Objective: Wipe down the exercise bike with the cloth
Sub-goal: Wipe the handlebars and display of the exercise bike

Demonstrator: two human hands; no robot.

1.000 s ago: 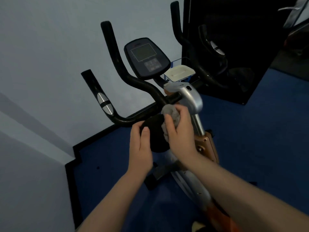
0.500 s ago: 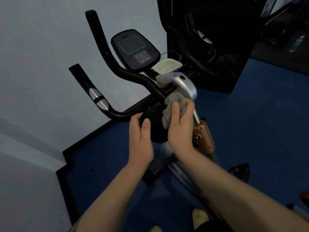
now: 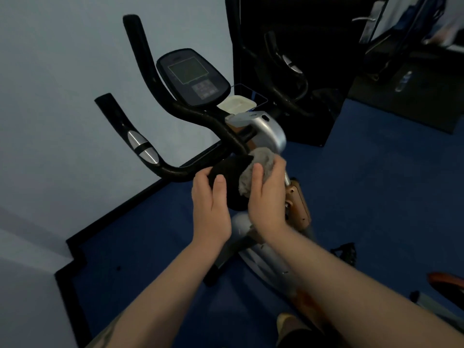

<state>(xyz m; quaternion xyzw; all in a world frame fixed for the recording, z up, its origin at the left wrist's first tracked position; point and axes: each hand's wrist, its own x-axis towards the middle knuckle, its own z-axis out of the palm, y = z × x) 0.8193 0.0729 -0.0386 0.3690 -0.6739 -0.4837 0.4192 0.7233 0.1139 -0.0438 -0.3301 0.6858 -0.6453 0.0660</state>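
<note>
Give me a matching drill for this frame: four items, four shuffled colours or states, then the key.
Things:
1. cloth
2. left hand
3. console
4. floor

States:
A. blue
B. on the round black pad, thumb on top
C. grey, fluffy, under the right hand
D. dark, screen off, between the handlebars

Pairs: 1-C, 2-B, 3-D, 4-A
</note>
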